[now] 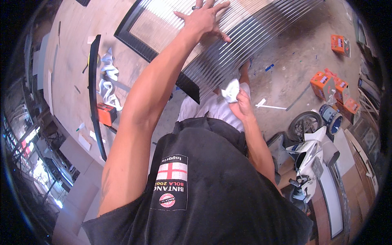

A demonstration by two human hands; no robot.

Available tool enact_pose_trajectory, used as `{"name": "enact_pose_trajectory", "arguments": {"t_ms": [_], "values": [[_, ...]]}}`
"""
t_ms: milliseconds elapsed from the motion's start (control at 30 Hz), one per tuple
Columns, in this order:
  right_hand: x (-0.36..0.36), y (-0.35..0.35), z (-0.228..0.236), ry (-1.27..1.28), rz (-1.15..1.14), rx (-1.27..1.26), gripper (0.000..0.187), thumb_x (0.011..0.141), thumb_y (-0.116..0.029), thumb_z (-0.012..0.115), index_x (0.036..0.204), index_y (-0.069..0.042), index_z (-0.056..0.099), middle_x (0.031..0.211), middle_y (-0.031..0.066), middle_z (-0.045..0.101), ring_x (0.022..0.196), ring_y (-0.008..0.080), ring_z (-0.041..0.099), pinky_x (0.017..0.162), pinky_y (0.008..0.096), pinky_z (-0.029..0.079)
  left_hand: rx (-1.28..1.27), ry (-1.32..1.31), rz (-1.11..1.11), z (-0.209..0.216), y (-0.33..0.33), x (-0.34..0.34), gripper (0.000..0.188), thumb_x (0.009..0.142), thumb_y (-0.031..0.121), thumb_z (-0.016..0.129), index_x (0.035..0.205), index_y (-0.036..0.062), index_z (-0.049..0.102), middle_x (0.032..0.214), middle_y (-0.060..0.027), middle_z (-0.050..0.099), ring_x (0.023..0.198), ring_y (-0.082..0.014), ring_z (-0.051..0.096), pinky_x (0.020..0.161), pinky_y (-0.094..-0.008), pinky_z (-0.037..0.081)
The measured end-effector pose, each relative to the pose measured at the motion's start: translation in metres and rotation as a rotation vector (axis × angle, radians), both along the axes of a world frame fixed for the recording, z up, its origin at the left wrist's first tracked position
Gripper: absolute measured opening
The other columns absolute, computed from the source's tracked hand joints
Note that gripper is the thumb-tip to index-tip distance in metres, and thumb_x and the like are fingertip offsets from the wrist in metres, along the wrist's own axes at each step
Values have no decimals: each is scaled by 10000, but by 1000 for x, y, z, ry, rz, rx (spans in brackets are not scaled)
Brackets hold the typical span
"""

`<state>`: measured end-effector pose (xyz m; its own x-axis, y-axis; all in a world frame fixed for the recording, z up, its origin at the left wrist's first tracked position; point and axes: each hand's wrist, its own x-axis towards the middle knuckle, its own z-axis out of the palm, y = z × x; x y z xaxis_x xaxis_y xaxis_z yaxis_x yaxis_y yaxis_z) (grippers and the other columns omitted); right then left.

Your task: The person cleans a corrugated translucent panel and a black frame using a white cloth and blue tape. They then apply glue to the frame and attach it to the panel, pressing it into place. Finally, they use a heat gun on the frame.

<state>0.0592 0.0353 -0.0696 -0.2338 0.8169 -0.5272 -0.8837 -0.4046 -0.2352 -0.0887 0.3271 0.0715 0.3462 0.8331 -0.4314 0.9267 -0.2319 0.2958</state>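
My left arm stretches up over a ribbed, see-through panel (245, 38) edged with a black frame (189, 85). My left hand (203, 19) has its fingers spread and appears to rest on the panel near the upper edge of view. Close to my waist, beside the panel's lower edge, my right hand (243, 105) is closed around a crumpled white wipe (231, 90); whether it is cloth or paper I cannot tell.
On the wooden tabletop (67, 61) at left are a long black strip (94, 77), crumpled white material (108, 93) and an orange-and-black item (106, 114). Orange boxes (322, 86), a bucket (330, 118) and a white motorbike (308, 159) stand at right.
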Motion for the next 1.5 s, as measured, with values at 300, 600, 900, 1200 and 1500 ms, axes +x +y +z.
{"name": "enact_pose_trajectory", "arguments": {"t_ms": [300, 600, 900, 1200, 1500], "values": [[9, 94, 4, 201, -36, -43, 353, 1050, -218, 462, 1305, 14, 540, 1243, 112, 643, 1158, 239, 615, 1012, 383, 482, 101, -4, -9, -15, 3, 2, 1285, 382, 578, 924, 1507, 428, 323, 1667, -19, 118, 1521, -397, 63, 987, -912, 120], [78, 157, 23, -40, -313, -29, 680, 1044, -553, 278, 1237, 35, 560, 1227, 175, 649, 1178, 304, 607, 1021, 441, 477, 239, -18, 7, -51, -1, -6, 1293, 337, 645, 907, 1478, 544, 307, 1658, 50, 149, 1526, -343, 93, 998, -916, 114], [-26, 61, 42, 124, -14, -208, 964, 924, -780, 248, 1294, 62, 538, 1295, 169, 622, 1220, 270, 579, 1020, 402, 479, 230, -21, 30, -41, -5, -5, 1212, 392, 624, 904, 1463, 536, 342, 1654, 68, 165, 1527, -323, 116, 1003, -912, 99], [7, 87, 33, 112, -137, -54, 1063, 881, -835, 227, 1291, 103, 514, 1278, 199, 614, 1218, 291, 573, 1056, 428, 443, -16, 2, 24, 5, 1, 2, 1246, 436, 461, 953, 1515, 378, 336, 1673, -53, 97, 1514, -440, 52, 979, -910, 119], [-21, 14, 22, -187, 481, 112, 709, 960, -594, 477, 1316, 18, 514, 1206, 99, 632, 1052, 213, 625, 970, 346, 473, -25, -40, 24, 6, 1, 1, 1283, 396, 507, 950, 1515, 388, 334, 1674, -46, 94, 1522, -413, 37, 988, -908, 111]]}}
